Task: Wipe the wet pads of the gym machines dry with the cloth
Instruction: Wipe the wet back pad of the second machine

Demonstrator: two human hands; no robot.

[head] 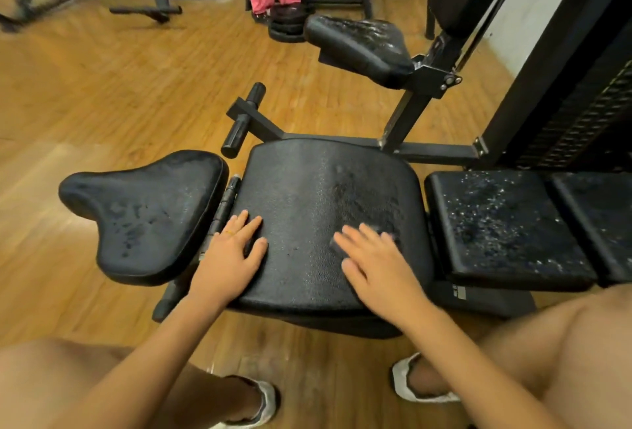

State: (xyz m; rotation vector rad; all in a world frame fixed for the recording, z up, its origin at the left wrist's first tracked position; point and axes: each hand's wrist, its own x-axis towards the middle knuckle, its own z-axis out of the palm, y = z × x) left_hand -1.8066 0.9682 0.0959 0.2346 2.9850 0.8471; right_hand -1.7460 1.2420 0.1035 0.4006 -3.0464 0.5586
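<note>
On the near right part of the large centre pad (318, 196), the right hand (372, 257) lies flat, fingers straight and spread, pressing on a dark cloth (385, 231). Only a blurred scrap of it shows past the fingertips. The left hand (232, 251) rests palm-down by the pad's near left corner, fingers straight and slightly apart, holding nothing; it looks like a brace.

The cloth appears thin, soft and light (probably damp by now), so it may bunch or slide out from under a flat palm on the pebbled vinyl. Pressing over its middle, or tucking one edge under the fingers, should keep it in place. The pad itself looks firm and cushioned, likely slick where wet.

Bare pad runs ahead of both hands to the far edge, giving room for long strokes. Just off the left edge, a knurled bar (225, 204) sits in a narrow gap before a saddle-shaped pad (143, 213). Just off the right edge lies a flat pad (506, 223) beaded with droplets, another pad (598, 210) beyond it. Farther off, a raised pad (359, 42) glistens wet
</note>
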